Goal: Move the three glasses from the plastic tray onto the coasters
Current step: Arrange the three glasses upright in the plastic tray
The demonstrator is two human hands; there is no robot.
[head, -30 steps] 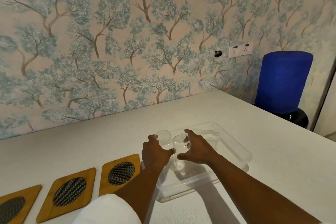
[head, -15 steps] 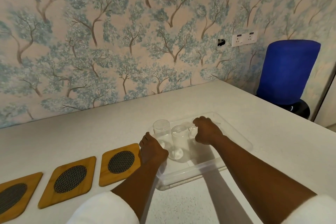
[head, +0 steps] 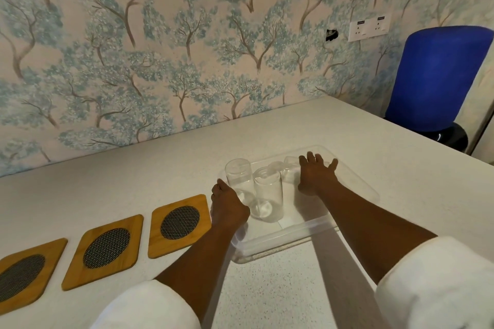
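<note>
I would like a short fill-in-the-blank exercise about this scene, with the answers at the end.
1. The number of wooden coasters lying on the table is ____.
2. The glasses stand inside a clear plastic ____.
3. The right hand is spread open, and the left hand is closed at the tray's ____ edge.
4. The chair beyond the table is ____ in colour.

Answers: three; tray; left; blue

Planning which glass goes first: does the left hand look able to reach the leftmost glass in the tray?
Probably yes. The left hand sits at the tray's left edge, right beside the leftmost glass, which stands upright with nothing between them.
</note>
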